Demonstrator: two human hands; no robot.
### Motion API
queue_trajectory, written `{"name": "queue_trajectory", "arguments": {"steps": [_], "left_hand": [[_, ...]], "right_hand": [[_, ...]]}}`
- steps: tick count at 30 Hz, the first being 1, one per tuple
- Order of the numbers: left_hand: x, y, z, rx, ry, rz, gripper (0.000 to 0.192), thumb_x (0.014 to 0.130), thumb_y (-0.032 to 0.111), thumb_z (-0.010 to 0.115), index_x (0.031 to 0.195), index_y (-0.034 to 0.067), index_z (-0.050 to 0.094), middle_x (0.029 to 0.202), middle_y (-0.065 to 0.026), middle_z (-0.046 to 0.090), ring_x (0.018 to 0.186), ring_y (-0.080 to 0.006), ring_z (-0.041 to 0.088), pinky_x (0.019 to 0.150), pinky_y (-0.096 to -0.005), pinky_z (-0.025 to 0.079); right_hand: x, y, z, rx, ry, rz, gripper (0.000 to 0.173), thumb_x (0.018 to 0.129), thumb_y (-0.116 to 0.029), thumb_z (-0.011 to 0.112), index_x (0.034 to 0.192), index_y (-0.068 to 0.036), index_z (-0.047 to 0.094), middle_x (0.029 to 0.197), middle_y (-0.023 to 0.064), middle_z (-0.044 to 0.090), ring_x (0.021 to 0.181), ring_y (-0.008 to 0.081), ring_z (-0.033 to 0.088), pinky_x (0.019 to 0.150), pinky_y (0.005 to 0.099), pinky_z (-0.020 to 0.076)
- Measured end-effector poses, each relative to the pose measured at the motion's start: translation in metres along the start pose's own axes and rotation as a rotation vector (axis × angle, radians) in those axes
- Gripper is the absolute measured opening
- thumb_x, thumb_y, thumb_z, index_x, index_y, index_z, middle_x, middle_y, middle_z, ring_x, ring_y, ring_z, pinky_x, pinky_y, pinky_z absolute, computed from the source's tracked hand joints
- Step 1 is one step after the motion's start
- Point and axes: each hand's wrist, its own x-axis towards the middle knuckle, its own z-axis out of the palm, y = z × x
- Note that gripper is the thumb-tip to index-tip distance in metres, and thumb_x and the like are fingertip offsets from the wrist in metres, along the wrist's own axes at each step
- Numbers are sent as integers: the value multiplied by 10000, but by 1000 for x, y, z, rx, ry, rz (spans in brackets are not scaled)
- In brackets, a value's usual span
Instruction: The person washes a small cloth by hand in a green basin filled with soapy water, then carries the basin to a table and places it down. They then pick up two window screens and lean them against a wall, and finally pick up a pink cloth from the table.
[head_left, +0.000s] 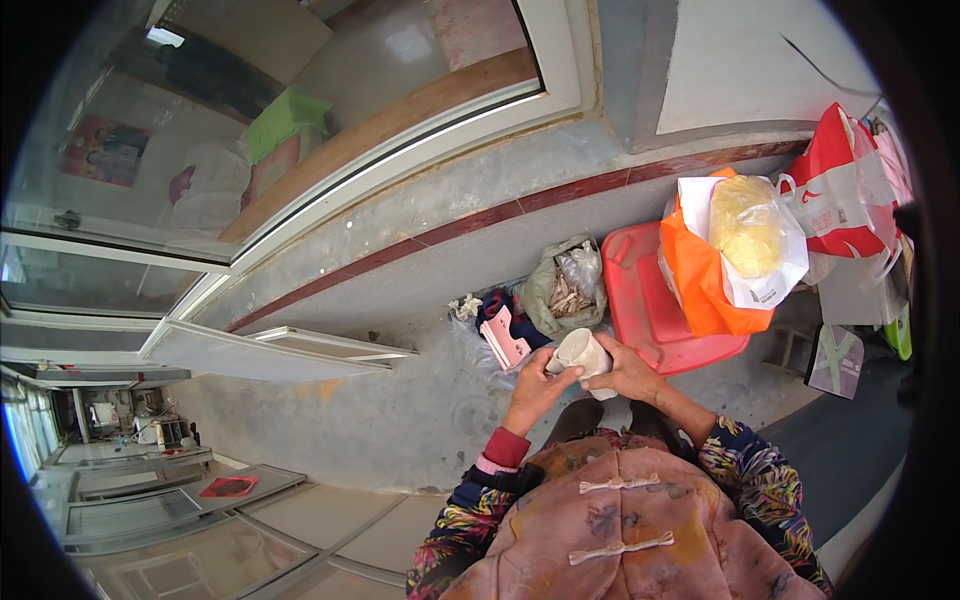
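Observation:
A whitish roll, its round end facing up, is held in front of my body between both hands. My left hand grips its left side, with the thumb across the lower front. My right hand closes around the right side, so part of the roll is hidden by fingers. Just beyond my left hand, pink cut-out pieces lie on dark cloth. Past the roll stands an open greenish sack holding beige scraps and clear plastic.
A red plastic piece sits beside the sack, with an orange bag on it. Atop that bag lies a clear-wrapped yellow bundle. A red-and-white bag stands farther right. An open window sash juts out at left.

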Motion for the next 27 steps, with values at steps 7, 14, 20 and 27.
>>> {"name": "queue_trajectory", "arguments": {"steps": [7,14,20,27], "left_hand": [[1,14,29,-228,25,-111,358,860,225,739,1103,7,592,986,-49,645,909,-114,599,780,-276,507],[23,18,37,18,141,-12,390,814,281,763,1021,0,592,916,-85,659,840,-147,612,738,-301,501],[51,0,31,241,220,83,528,728,302,793,1127,48,559,969,-159,702,913,-309,685,790,-402,523],[110,-17,61,387,193,238,569,677,231,812,1148,31,563,1035,-201,662,970,-362,641,840,-421,503]], "right_hand": [[-7,-1,1,-369,169,-83,715,725,-265,770,1337,-79,451,1219,185,579,1136,354,565,917,413,469],[-28,-13,-18,-585,204,-143,701,758,-251,745,1358,-77,428,1213,172,563,1148,361,540,948,424,448],[-65,23,-68,-382,249,-6,526,795,-213,711,1270,-67,538,1183,158,597,1029,312,624,864,389,507],[-156,84,-122,-374,333,267,362,811,-179,679,1151,-69,628,979,138,689,878,289,669,794,377,525]]}}
